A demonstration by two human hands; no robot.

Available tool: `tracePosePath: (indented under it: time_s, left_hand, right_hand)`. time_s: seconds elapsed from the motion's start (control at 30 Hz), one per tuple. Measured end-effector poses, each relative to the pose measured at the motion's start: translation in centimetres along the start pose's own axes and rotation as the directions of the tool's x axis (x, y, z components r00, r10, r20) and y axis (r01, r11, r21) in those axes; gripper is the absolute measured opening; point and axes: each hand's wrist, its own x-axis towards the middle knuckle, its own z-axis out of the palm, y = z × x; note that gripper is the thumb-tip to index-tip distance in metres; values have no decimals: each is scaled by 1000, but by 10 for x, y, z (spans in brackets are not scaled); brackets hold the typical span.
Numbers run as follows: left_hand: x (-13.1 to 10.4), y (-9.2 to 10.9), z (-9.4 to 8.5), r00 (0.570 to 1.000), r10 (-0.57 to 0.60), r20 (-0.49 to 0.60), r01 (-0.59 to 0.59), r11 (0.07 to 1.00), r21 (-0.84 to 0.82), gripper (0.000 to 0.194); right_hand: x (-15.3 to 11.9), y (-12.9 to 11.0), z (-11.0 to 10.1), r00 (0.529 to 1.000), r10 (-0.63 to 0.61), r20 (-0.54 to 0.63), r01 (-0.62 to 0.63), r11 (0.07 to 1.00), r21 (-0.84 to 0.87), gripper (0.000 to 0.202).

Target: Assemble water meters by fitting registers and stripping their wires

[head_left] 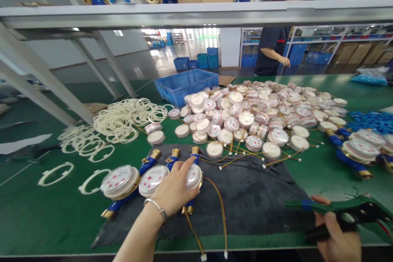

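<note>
My left hand point(176, 186), with a bracelet at the wrist, lies over the rightmost of three water meters. Its fingers and thumb curl round the clear round head of that water meter point(194, 177), which they partly hide. To its left are a second water meter point(152, 180) and a third water meter point(119, 181), with blue bodies and brass ends. They lie on a dark cloth point(245, 196). At the lower right, my right hand point(336, 227) is closed round a green-and-black hand tool with two handles point(344, 213). Motion slightly blurs it, and its exact kind is unclear.
Pale plastic rings point(123, 116) pile up on the left. Behind the cloth is a heap of round meter heads point(245, 118) with wires, beside a blue bin point(187, 84). More meters point(359, 149) stand right. A shelf point(196, 14) crosses overhead; a person point(273, 49) stands beyond.
</note>
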Motion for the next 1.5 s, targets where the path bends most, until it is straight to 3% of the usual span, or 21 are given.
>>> tracePosePath:
  time_s: [0.33, 0.53, 0.7, 0.83, 0.93, 1.1, 1.2, 1.33, 1.4, 1.5]
  left_hand:
    - [8, 10, -1, 998, 67, -18, -65, 992, 104, 64]
    - [-5, 42, -11, 985, 173, -18, -172, 984, 43, 57]
    - [-25, 74, -7, 940, 341, 5, -340, 940, -31, 57]
    - [-37, 101, -3, 870, 472, 144, -453, 880, -144, 63]
    - [-29, 122, 5, 812, 546, 205, -510, 836, -204, 61]
    - [13, 143, 28, 796, 581, 170, -552, 811, -193, 61]
    - [28, 141, 37, 824, 548, 144, -505, 826, -251, 73]
    - [22, 124, 48, 916, 390, 94, -309, 835, -456, 102]
    - [15, 114, 56, 941, 329, 75, -219, 765, -605, 102]
    - [11, 106, 65, 946, 312, 89, -129, 614, -779, 88]
  right_hand:
    - [8, 17, -15, 1000, 21, -5, -21, 1000, 12, 28]
    - [10, 10, -5, 1000, -13, 7, 12, 1000, 5, 26]
    - [14, 6, 0, 997, -73, 6, 73, 996, -50, 25]
    - [16, 4, 1, 996, -84, -6, 83, 995, -51, 25]
    - [17, 1, 4, 996, -87, -3, 87, 994, -59, 25]
    - [18, -2, 7, 996, -86, 7, 87, 994, -61, 26]
    - [18, 0, 6, 995, -100, 11, 100, 993, -58, 24]
    - [19, 0, 6, 988, -150, 21, 151, 985, -85, 23]
    - [19, -1, 6, 989, -148, 26, 150, 984, -94, 23]
    - [21, -3, 6, 989, -146, 19, 147, 984, -105, 23]
